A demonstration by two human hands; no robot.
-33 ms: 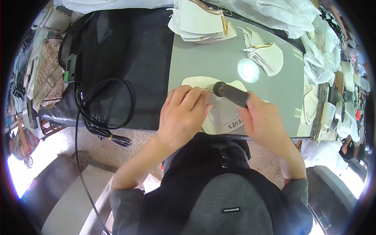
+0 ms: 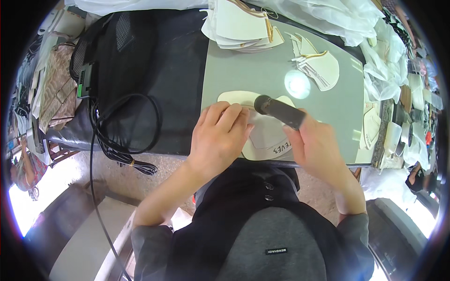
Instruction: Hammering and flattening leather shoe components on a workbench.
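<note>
My right hand (image 2: 321,145) is closed round a dark hammer (image 2: 283,112), whose rounded end is just above or on the upper part of a pale flat piece (image 2: 267,131). That piece lies over a cream curved template (image 2: 229,96) with dark handwriting near its lower edge. On the left side of the pale piece rests my left hand (image 2: 220,136), fingers bent and closed together. Its fingertips press at the piece's upper edge, and the thumb lies along its side. What is under those fingertips is hidden.
A stack of white cut pieces with brown edging (image 2: 239,28) lies at the far side of the grey-green board (image 2: 220,70). Smaller cut pieces (image 2: 323,68) sit at far right. Coiled black cable (image 2: 157,122) lies left, and plastic bags (image 2: 384,61) crowd the right.
The hammer's angle has shifted slightly, and a little more of its shaft shows by my right hand. My left hand and the flat pieces stay in place.
</note>
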